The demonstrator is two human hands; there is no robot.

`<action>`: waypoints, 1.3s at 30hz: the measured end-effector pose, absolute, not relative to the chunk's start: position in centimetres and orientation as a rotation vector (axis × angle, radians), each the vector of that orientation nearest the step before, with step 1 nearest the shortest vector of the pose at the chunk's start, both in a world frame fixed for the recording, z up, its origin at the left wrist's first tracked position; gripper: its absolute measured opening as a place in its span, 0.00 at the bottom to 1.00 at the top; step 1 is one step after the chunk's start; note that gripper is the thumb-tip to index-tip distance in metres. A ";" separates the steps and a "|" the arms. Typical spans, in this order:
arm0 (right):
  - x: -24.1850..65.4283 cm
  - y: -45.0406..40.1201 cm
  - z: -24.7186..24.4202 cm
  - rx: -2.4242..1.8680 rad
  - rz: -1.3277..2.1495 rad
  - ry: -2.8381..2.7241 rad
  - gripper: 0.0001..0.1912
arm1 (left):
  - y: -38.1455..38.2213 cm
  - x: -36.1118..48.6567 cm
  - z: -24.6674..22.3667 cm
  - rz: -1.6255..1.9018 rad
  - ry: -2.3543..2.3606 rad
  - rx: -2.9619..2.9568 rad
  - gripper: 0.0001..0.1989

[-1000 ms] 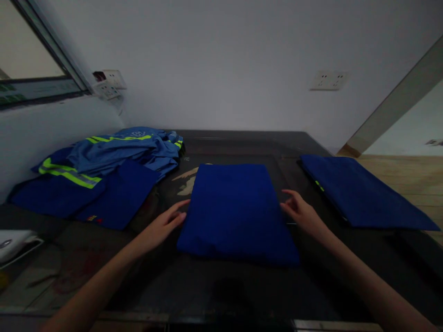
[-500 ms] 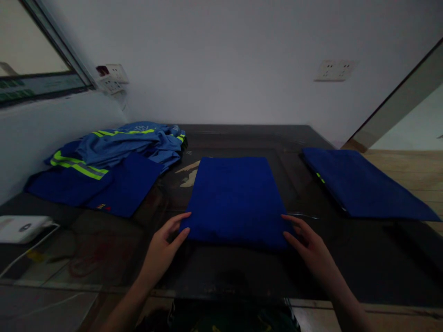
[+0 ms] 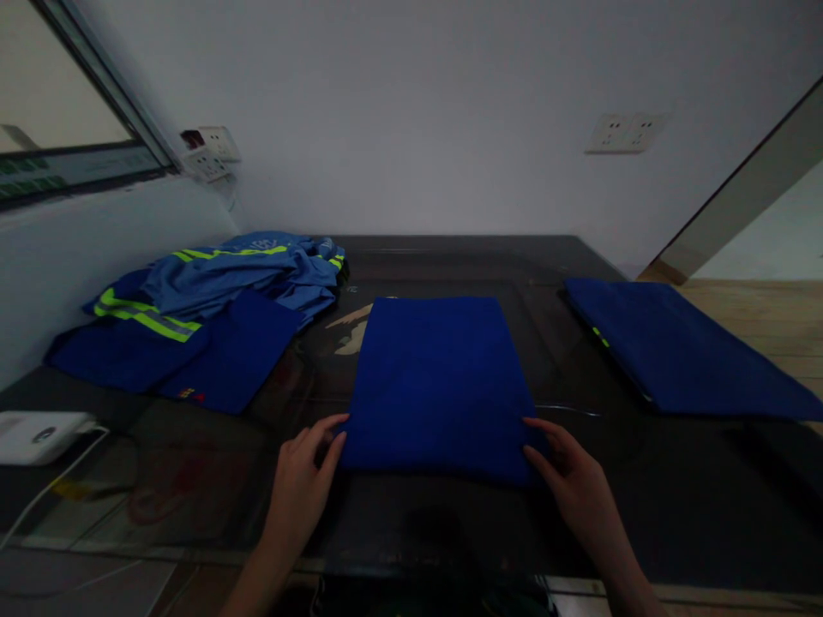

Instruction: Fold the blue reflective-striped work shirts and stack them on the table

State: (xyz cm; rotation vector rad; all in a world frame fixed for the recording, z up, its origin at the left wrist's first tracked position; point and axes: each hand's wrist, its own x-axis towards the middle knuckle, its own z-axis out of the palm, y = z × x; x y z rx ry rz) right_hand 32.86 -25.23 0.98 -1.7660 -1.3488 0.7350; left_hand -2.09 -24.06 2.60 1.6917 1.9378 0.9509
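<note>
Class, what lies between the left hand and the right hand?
In the head view, the folded cloth lies between the left hand and the right hand.

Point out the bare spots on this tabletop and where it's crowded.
Bare tabletop shows behind the folded blue cloth, toward the wall, and between that cloth and the flat bundle at right. The left is crowded: heaped clothing, a white device.

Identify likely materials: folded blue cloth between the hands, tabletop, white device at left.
Folded blue cloth: probably woven fabric; matte, softly rounded folds.
Tabletop: glossy and dark, with faint reflections; glass or clear plastic surface, can't tell.
White device: likely hard plastic; smooth, rigid-looking casing.
</note>
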 end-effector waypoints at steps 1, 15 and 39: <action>32.9 -25.2 0.8 -1.789 0.716 -1.377 0.22 | -24.0 -2.2 2.4 0.926 1.962 1.723 0.17; 33.3 -25.9 0.7 -1.663 0.682 -1.486 0.20 | -24.7 -1.4 3.2 1.035 1.694 1.456 0.22; 31.4 -22.4 6.2 -1.586 -0.012 -1.993 0.19 | -21.7 0.2 6.4 0.726 1.656 2.384 0.20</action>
